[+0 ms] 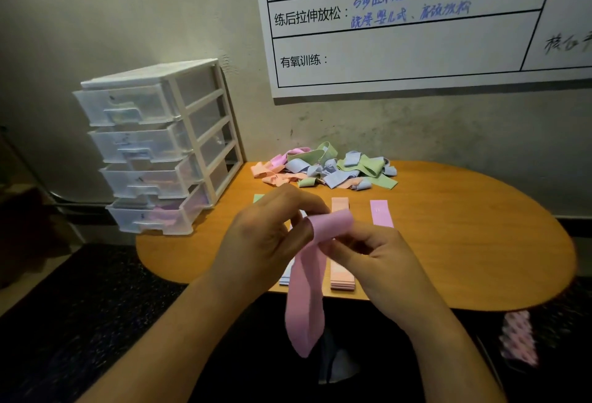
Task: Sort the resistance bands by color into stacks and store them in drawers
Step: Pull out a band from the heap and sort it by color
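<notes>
Left hand [266, 236] and right hand [381, 255] pinch one pink fabric resistance band [305, 290] above the oval wooden desk [464, 242].
Fingers of both grip its folded top, and the loop hangs below them. A tangled pile of pastel bands [323, 167] lies beyond the hands, and a white plastic drawer unit [153, 146] stands beyond the left hand.

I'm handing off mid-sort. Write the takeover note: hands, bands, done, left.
Left hand and right hand both pinch one pink band, its loop hanging below the table edge.
Laid flat, sorted: green bands, blue bands (both mostly behind the hands), peach bands, pink bands.
Mixed pile by the wall, unsorted.
Drawer unit at the table's left end; contents unclear.
Left: place this band, sort the pile, store stacks.
</notes>
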